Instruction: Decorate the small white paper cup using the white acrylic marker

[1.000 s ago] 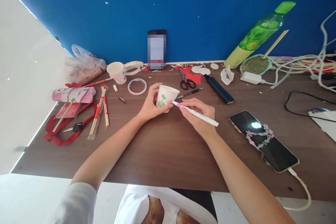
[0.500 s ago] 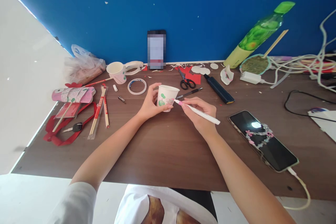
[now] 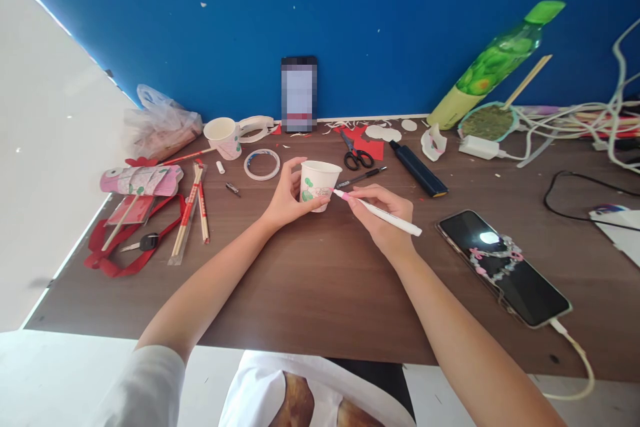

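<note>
A white paper cup [image 3: 320,177] with green and pink print is gripped upright in my left hand [image 3: 287,199], thumb across its front. My right hand [image 3: 387,213] pinches a white marker pen [image 3: 393,219] with a pink collar. The pen's tip is at the cup's right side; whether it touches I cannot tell. Behind the cup lie a black pen [image 3: 363,177] and black-handled scissors [image 3: 357,155]. A roll of tape [image 3: 262,165] lies to the left of the cup.
Wrapped chopsticks [image 3: 185,220], a pink paper fish [image 3: 141,181] and a second cup [image 3: 223,137] are on the left. On the right are a dark blue case [image 3: 419,170], a charging phone [image 3: 503,267], a tilted green bottle [image 3: 500,63] and white cables [image 3: 565,121]. Another phone [image 3: 299,95] leans on the wall.
Almost nothing differs. The whole view has shifted very slightly, while both hands keep their hold on the cup and the marker pen.
</note>
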Demonstrator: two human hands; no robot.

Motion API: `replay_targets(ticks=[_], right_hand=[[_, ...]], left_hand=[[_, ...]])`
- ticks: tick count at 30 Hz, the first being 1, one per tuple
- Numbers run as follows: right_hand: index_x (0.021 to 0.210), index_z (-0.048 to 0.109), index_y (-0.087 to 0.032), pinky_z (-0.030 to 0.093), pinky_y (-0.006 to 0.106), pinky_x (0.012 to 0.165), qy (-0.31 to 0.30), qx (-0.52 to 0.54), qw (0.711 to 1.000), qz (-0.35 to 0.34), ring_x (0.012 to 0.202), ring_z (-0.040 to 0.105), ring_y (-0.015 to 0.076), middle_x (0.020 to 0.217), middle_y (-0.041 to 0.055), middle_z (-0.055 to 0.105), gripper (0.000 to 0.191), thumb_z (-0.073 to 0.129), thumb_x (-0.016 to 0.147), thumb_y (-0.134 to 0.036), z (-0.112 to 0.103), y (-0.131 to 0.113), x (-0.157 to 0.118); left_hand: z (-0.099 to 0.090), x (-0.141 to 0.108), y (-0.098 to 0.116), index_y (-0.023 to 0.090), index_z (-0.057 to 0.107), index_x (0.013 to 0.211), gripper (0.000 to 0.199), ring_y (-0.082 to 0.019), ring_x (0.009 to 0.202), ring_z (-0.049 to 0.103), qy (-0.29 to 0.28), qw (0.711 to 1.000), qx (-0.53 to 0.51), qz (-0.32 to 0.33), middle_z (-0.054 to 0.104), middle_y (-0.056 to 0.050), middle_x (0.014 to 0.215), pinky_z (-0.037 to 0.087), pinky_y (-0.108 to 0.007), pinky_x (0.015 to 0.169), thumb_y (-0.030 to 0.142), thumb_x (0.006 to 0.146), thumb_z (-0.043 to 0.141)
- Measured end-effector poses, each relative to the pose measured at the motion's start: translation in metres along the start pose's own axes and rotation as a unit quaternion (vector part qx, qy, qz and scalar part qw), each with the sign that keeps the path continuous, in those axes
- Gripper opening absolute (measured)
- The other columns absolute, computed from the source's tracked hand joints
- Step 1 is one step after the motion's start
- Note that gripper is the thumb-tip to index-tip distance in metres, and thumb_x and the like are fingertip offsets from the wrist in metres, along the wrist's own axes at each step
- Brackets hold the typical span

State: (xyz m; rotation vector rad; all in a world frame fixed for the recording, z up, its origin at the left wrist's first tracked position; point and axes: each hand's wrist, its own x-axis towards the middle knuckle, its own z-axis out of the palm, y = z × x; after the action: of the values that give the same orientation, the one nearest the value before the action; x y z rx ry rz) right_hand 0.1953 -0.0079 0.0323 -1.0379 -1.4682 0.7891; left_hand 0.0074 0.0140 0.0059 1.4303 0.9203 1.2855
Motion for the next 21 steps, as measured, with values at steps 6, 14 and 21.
replay_targets(ticks=[6,14,21], right_hand=[[0.073,0.072,-0.024,0.055,0.034,0.07,-0.002,-0.007,1.0,-0.002,0.077,0.068,0.0191,0.077,0.0032,0.072,0.008,0.074,0.073,-0.031,0.0,0.0027,0.0001],[0.072,0.072,-0.023,0.055,0.035,0.073,-0.011,-0.007,1.0,0.005,0.076,0.068,0.0195,0.075,0.0027,0.071,0.006,0.074,0.072,-0.029,0.0006,0.004,-0.0003],[0.073,0.072,-0.024,0.056,0.036,0.074,-0.01,-0.005,1.0,-0.001,0.08,0.069,0.0206,0.076,0.0033,0.071,0.008,0.074,0.073,-0.032,-0.0002,0.0027,-0.0011]], left_hand=[[-0.0008,-0.0007,-0.0002,0.029,0.029,0.123,0.082,-0.019,0.094,0.068,0.004,1.0,0.008,0.005,0.062,-0.004,0.106,0.053,-0.037,0.086,0.044,0.063,0.083],[0.0001,-0.0008,-0.0005,0.028,0.028,0.122,0.079,-0.019,0.097,0.064,0.019,0.999,0.028,0.016,0.057,-0.006,0.111,0.051,-0.037,0.088,0.047,0.066,0.08],[-0.003,0.0007,-0.0093,0.029,0.025,0.124,0.081,-0.02,0.1,0.062,0.026,0.998,0.04,0.029,0.053,-0.007,0.114,0.051,-0.037,0.086,0.055,0.067,0.076]])
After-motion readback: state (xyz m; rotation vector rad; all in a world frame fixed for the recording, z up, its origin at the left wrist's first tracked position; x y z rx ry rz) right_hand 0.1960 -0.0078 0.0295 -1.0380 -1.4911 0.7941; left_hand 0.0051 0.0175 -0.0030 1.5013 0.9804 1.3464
